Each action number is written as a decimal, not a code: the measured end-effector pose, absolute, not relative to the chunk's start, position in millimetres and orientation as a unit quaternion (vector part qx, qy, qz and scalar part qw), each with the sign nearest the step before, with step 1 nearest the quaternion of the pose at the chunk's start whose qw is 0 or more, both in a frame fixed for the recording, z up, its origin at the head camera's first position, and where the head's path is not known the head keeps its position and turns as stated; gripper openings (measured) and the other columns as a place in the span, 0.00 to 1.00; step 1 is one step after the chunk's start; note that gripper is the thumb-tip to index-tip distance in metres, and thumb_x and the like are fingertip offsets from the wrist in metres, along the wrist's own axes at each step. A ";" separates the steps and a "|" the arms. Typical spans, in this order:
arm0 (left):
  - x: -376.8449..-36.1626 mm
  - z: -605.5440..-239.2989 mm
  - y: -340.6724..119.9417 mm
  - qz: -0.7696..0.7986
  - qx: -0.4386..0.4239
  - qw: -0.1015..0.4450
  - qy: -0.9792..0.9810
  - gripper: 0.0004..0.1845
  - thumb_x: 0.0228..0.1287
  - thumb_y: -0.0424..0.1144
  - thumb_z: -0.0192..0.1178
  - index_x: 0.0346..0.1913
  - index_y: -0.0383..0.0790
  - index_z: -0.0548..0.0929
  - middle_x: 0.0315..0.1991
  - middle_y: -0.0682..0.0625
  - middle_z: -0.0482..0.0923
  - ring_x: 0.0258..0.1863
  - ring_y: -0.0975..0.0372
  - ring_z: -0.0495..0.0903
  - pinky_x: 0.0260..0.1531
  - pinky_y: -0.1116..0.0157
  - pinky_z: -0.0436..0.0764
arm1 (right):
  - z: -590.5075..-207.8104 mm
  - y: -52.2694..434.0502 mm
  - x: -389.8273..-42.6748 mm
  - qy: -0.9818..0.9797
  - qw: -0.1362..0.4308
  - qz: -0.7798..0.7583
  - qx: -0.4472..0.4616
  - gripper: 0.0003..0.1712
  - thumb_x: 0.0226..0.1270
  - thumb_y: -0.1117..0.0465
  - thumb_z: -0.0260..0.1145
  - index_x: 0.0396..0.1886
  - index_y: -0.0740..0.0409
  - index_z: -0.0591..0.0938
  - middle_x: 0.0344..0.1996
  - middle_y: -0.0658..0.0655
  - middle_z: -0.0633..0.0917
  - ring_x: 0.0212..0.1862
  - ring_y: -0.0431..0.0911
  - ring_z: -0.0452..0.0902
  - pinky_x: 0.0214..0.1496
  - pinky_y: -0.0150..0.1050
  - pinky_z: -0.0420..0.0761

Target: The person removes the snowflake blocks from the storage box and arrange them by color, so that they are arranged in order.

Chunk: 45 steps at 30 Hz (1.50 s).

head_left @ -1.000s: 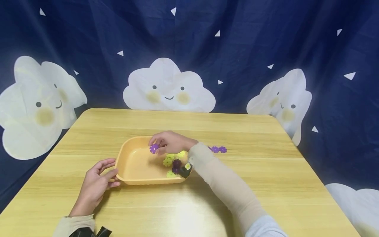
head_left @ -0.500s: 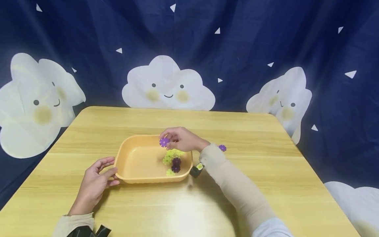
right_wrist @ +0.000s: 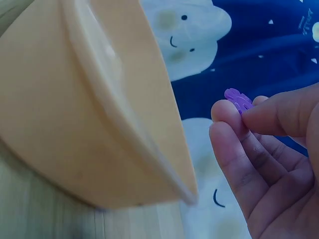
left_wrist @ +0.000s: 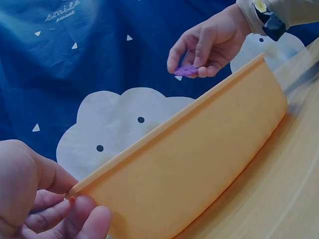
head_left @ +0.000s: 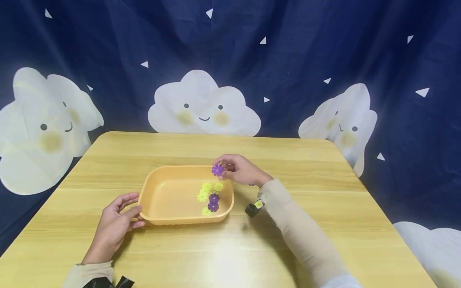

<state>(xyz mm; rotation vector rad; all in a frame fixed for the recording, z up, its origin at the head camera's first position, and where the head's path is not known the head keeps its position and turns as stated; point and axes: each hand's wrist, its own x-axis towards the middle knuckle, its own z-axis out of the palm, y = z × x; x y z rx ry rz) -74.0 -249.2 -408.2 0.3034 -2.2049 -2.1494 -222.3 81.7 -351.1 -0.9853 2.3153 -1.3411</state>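
My left hand [head_left: 117, 224] grips the left end of an orange plastic tray [head_left: 158, 219], thumb at the rim, as the left wrist view also shows. My right hand [head_left: 243, 170] pinches a purple snowflake building disc [head_left: 217, 170] between thumb and fingertips. This disc is above the tray's back right corner; in the right wrist view, the purple disc [right_wrist: 239, 100] pokes out past the fingertips. Inside the tray, toward its right end, lie several yellow discs [head_left: 203, 196] and two dark purple discs [head_left: 213, 207].
Right of the tray, a sliver of a purple piece [head_left: 251, 185] shows on the wooden table [head_left: 324, 224], mostly hidden by my right wrist. A dark blue curtain [head_left: 288, 52] with printed white clouds hangs behind the table's far edge.
My right hand has moved right, from over the tray's middle to its back right corner, carrying the purple disc. The purple row on the table is now mostly covered. My left hand stays put.
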 end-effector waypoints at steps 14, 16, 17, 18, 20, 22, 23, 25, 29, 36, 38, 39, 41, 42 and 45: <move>-75.0 -411.1 -249.7 -0.699 0.093 0.033 -0.709 0.23 0.67 0.26 0.57 0.62 0.27 0.64 0.52 0.47 0.65 0.29 0.64 0.77 0.27 0.66 0.88 | -358.9 138.2 -226.4 0.799 0.136 -0.508 -0.292 0.21 0.61 0.79 0.59 0.55 0.69 0.77 0.37 0.65 0.80 0.41 0.63 0.82 0.45 0.53 0.86; -75.1 -411.3 -249.7 -0.699 0.092 0.033 -0.708 0.23 0.67 0.26 0.57 0.62 0.27 0.64 0.52 0.47 0.65 0.29 0.64 0.77 0.27 0.66 0.88 | -360.9 145.9 -226.7 0.798 0.135 -0.514 -0.284 0.21 0.61 0.79 0.60 0.55 0.69 0.76 0.37 0.65 0.81 0.42 0.64 0.81 0.45 0.55 0.86; -75.2 -411.3 -249.7 -0.699 0.092 0.033 -0.709 0.23 0.67 0.26 0.57 0.62 0.27 0.65 0.52 0.47 0.65 0.30 0.64 0.78 0.27 0.66 0.88 | -361.4 149.6 -226.1 0.799 0.135 -0.514 -0.281 0.21 0.61 0.78 0.60 0.55 0.69 0.76 0.38 0.65 0.81 0.41 0.64 0.82 0.44 0.56 0.86; -75.3 -411.2 -249.6 -0.699 0.093 0.033 -0.708 0.23 0.67 0.26 0.57 0.62 0.27 0.65 0.52 0.47 0.65 0.30 0.64 0.78 0.27 0.66 0.88 | -362.3 153.2 -225.9 0.801 0.135 -0.514 -0.277 0.21 0.61 0.77 0.60 0.56 0.68 0.76 0.38 0.65 0.81 0.41 0.63 0.82 0.43 0.56 0.86; -75.5 -411.0 -249.4 -0.699 0.095 0.033 -0.708 0.23 0.67 0.26 0.57 0.62 0.27 0.65 0.52 0.46 0.65 0.30 0.64 0.78 0.27 0.66 0.88 | -364.4 160.1 -225.4 0.802 0.135 -0.514 -0.273 0.21 0.62 0.77 0.60 0.56 0.67 0.76 0.38 0.65 0.81 0.41 0.62 0.82 0.42 0.58 0.85; -75.5 -410.9 -249.4 -0.696 0.095 0.032 -0.711 0.23 0.68 0.26 0.57 0.62 0.27 0.64 0.53 0.46 0.65 0.30 0.64 0.78 0.27 0.66 0.88 | -366.4 166.6 -224.6 0.804 0.134 -0.513 -0.269 0.21 0.62 0.77 0.60 0.56 0.67 0.76 0.39 0.65 0.81 0.41 0.60 0.82 0.41 0.58 0.85; -75.4 -410.8 -249.5 -0.695 0.096 0.031 -0.711 0.23 0.68 0.26 0.57 0.63 0.27 0.64 0.53 0.46 0.65 0.30 0.64 0.78 0.27 0.66 0.88 | -367.4 169.6 -224.1 0.806 0.132 -0.512 -0.268 0.21 0.62 0.76 0.60 0.56 0.67 0.76 0.39 0.65 0.81 0.40 0.59 0.82 0.41 0.56 0.86; -75.3 -410.8 -249.7 -0.696 0.096 0.031 -0.711 0.23 0.68 0.27 0.57 0.63 0.27 0.64 0.53 0.46 0.65 0.30 0.64 0.77 0.27 0.66 0.88 | -370.0 175.1 -224.2 0.807 0.130 -0.513 -0.264 0.22 0.61 0.77 0.59 0.56 0.68 0.75 0.39 0.65 0.81 0.40 0.57 0.82 0.44 0.52 0.86; -75.1 -411.2 -249.8 -0.698 0.097 0.030 -0.709 0.23 0.68 0.27 0.57 0.63 0.27 0.64 0.52 0.46 0.65 0.29 0.64 0.77 0.27 0.66 0.88 | -374.8 185.3 -224.7 0.807 0.129 -0.520 -0.250 0.23 0.61 0.79 0.58 0.57 0.72 0.74 0.40 0.66 0.80 0.40 0.58 0.82 0.45 0.45 0.87; -75.8 -410.9 -249.6 -0.696 0.098 0.028 -0.711 0.24 0.68 0.27 0.57 0.63 0.27 0.64 0.53 0.46 0.65 0.30 0.64 0.78 0.27 0.66 0.88 | -380.7 201.5 -224.5 0.810 0.129 -0.522 -0.233 0.22 0.62 0.79 0.58 0.57 0.70 0.74 0.40 0.67 0.80 0.40 0.59 0.82 0.46 0.46 0.87; -75.6 -411.2 -249.5 -0.696 0.097 0.029 -0.711 0.24 0.68 0.27 0.57 0.63 0.27 0.64 0.52 0.46 0.65 0.30 0.64 0.78 0.27 0.66 0.88 | -382.8 206.0 -224.3 0.810 0.131 -0.526 -0.227 0.22 0.61 0.79 0.58 0.57 0.71 0.74 0.40 0.68 0.80 0.40 0.58 0.82 0.46 0.48 0.87; -75.5 -411.4 -249.4 -0.696 0.096 0.029 -0.711 0.23 0.68 0.27 0.57 0.63 0.27 0.64 0.52 0.46 0.65 0.30 0.64 0.78 0.27 0.66 0.88 | -383.8 208.4 -224.1 0.810 0.131 -0.527 -0.223 0.23 0.61 0.79 0.58 0.57 0.71 0.73 0.40 0.68 0.79 0.40 0.58 0.82 0.46 0.48 0.87; -75.4 -411.6 -249.3 -0.696 0.096 0.029 -0.711 0.24 0.68 0.27 0.57 0.63 0.27 0.64 0.52 0.46 0.65 0.30 0.64 0.78 0.27 0.66 0.88 | -385.5 212.7 -223.6 0.808 0.133 -0.530 -0.218 0.23 0.61 0.80 0.57 0.58 0.73 0.72 0.40 0.68 0.79 0.40 0.60 0.81 0.46 0.49 0.86; -75.4 -411.6 -249.2 -0.696 0.095 0.029 -0.712 0.24 0.68 0.27 0.57 0.63 0.27 0.64 0.53 0.45 0.64 0.30 0.64 0.78 0.27 0.66 0.88 | -386.3 214.6 -223.2 0.806 0.135 -0.534 -0.215 0.24 0.61 0.80 0.57 0.58 0.74 0.72 0.40 0.69 0.79 0.40 0.61 0.81 0.47 0.49 0.86; -75.5 -411.3 -249.6 -0.693 0.095 0.029 -0.714 0.24 0.68 0.27 0.57 0.63 0.26 0.63 0.53 0.45 0.64 0.30 0.63 0.77 0.27 0.66 0.88 | -388.6 220.1 -223.0 0.807 0.135 -0.536 -0.209 0.24 0.61 0.80 0.56 0.59 0.74 0.71 0.40 0.69 0.79 0.41 0.62 0.81 0.46 0.47 0.87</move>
